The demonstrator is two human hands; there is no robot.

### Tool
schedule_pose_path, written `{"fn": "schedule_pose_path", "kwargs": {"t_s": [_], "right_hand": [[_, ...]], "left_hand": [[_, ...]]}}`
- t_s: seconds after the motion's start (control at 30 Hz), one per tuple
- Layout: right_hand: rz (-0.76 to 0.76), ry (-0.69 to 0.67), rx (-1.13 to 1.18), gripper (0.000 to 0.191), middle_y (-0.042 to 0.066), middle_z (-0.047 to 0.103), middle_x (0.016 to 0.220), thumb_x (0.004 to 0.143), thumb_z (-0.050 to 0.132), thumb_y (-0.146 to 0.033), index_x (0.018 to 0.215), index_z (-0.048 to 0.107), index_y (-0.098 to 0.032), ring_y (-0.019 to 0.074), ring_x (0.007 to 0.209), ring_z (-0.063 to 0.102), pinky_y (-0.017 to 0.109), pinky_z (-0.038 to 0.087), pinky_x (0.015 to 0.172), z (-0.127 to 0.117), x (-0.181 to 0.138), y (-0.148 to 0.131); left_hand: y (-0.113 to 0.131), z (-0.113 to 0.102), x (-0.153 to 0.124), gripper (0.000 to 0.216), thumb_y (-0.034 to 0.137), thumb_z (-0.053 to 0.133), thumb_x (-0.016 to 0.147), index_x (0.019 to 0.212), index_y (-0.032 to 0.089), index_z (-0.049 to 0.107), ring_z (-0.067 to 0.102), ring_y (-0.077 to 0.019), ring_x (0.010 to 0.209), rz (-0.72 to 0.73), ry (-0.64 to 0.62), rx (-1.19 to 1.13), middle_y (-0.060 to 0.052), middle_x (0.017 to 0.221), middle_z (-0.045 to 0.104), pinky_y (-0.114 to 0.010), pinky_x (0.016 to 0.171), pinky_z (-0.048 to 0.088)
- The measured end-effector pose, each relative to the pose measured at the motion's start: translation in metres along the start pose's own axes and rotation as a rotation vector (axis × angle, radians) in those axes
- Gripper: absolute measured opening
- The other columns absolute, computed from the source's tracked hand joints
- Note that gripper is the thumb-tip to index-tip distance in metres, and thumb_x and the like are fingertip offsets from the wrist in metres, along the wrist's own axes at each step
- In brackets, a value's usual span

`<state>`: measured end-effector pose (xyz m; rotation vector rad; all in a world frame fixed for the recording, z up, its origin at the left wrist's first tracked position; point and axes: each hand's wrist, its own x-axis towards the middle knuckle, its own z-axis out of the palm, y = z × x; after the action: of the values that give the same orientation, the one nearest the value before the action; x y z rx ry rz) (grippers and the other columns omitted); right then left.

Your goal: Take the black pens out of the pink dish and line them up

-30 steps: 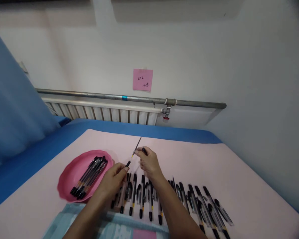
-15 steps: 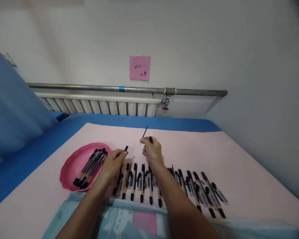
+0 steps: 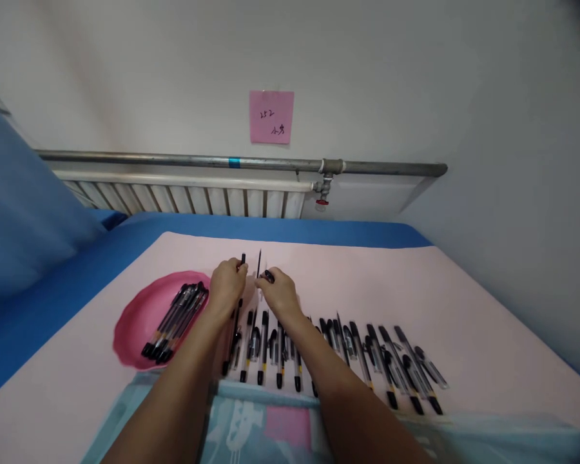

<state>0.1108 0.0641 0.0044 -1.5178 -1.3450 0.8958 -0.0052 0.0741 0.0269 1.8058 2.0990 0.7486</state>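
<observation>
My left hand (image 3: 227, 287) is closed on a pen barrel, of which only the black end (image 3: 243, 258) shows above the fingers. Close beside it, my right hand (image 3: 281, 293) pinches a thin dark pen refill (image 3: 259, 263) that points upward. A black pen cap (image 3: 269, 276) is also held in the right hand. Below both hands, pen barrels (image 3: 263, 348) with black ends lie in a row on the pink sheet, with clear-and-black caps (image 3: 255, 343) and dark refills among them. My forearms hide part of the row.
A pink scalloped bowl (image 3: 128, 328) with several assembled pens (image 3: 176, 322) stands at the left. Light blue patterned cloth (image 3: 241, 425) lies along the near edge. Behind the pink-covered surface (image 3: 367, 277) are a radiator (image 3: 198, 198), a metal pipe (image 3: 174, 159) and a wall with a pink note (image 3: 271, 117).
My left hand has moved forward and up with the barrel. The right hand has shifted left with the refill and cap, so the hands are closer together. The view has tilted slightly.
</observation>
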Motion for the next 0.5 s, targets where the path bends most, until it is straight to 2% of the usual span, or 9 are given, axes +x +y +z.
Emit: {"fn": "schedule_pose_path", "kwargs": {"t_s": [0.3, 0.5], "right_hand": [[-0.068, -0.088, -0.322, 0.005, -0.002, 0.055, 0.062, 0.067, 0.053, -0.023, 0.063, 0.052, -0.020, 0.0128, 0.059, 0.048, 0.022, 0.032, 0.054, 0.012, 0.004, 0.008], [-0.094, -0.141, -0.387, 0.003, 0.002, 0.058, 0.067, 0.068, 0.053, -0.021, 0.065, 0.055, -0.020, 0.0150, 0.063, 0.050, 0.024, 0.032, 0.054, 0.015, 0.006, 0.014]], "left_hand": [[-0.003, 0.012, 0.013, 0.031, 0.027, 0.041, 0.082, 0.096, 0.012, 0.065, 0.060, -0.0241, 0.091, -0.020, -0.088, 0.173, -0.014, 0.094, 0.067, -0.029, 0.075, 0.042], [-0.001, 0.012, 0.011, 0.032, 0.017, 0.043, 0.077, 0.101, 0.011, 0.063, 0.061, -0.0236, 0.092, -0.022, -0.168, 0.247, -0.015, 0.095, 0.067, -0.028, 0.074, 0.042]]}}
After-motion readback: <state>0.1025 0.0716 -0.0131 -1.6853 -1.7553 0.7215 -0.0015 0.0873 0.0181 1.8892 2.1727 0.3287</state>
